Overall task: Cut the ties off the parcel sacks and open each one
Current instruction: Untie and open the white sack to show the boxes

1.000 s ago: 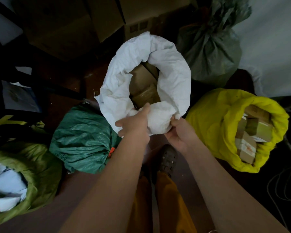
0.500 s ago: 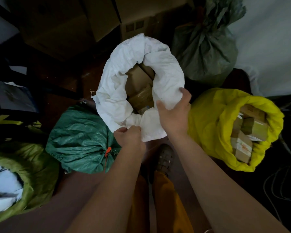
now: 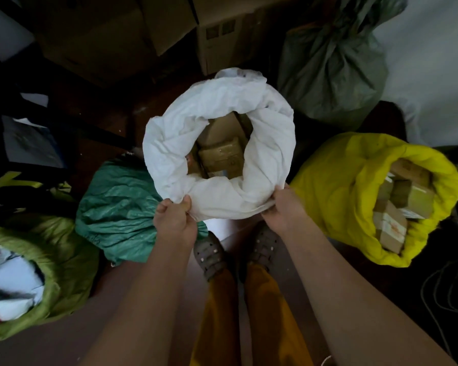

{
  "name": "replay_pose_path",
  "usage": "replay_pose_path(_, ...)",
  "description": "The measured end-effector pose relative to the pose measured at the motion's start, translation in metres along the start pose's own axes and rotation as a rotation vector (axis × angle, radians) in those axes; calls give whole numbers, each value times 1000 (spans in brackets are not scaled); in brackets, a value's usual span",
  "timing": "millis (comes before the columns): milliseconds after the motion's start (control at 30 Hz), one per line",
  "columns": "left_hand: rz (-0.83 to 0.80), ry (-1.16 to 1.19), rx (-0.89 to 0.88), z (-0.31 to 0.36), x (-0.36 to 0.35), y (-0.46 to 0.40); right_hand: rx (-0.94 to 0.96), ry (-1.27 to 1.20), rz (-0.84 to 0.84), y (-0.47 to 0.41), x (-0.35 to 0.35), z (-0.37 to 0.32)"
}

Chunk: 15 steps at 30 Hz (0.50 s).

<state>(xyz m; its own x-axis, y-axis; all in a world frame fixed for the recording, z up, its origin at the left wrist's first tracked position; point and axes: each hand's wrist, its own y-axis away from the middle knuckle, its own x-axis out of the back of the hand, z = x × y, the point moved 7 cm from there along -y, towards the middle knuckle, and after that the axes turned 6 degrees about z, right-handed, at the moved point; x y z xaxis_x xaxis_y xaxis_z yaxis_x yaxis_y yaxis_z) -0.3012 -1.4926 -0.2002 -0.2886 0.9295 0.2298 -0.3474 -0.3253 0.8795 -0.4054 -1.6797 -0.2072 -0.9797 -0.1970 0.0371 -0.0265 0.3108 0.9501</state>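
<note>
A white parcel sack (image 3: 270, 154) stands in the middle, its mouth rolled down and open, with brown cardboard parcels (image 3: 221, 154) inside. My left hand (image 3: 175, 220) grips the near rim on the left. My right hand (image 3: 286, 211) grips the near rim on the right. A yellow sack (image 3: 336, 186) at the right is open with boxes showing. A light green sack (image 3: 61, 249) at the lower left is open too. A dark green sack (image 3: 117, 207) lies left of the white one, its mouth gathered shut. A grey-green sack (image 3: 331, 72) stands bunched shut at the back right.
Cardboard boxes (image 3: 222, 38) are stacked along the back. Dark furniture and papers (image 3: 29, 143) fill the left side. A white wall (image 3: 434, 62) rises at the right, and cables (image 3: 444, 291) lie on the floor at the lower right. My feet (image 3: 209, 254) stand just behind the white sack.
Both hands have shifted along the white sack's near rim and now hold it further apart. The rim is rolled lower and the mouth is wider and rounder.
</note>
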Motion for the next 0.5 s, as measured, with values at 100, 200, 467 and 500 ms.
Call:
replay_pose_path(100,1,74,-8,-2,2,4,224,383,318,4,21,-22)
replay_pose_path(200,-26,117,-65,2,-1,10,503,445,488,19,19,-42)
replay_pose_path(467,-222,176,-14,4,3,9,337,272,199,3,1,-20)
replay_pose_path(500,-219,176,-25,6,4,8,256,177,150,-1,4,-14)
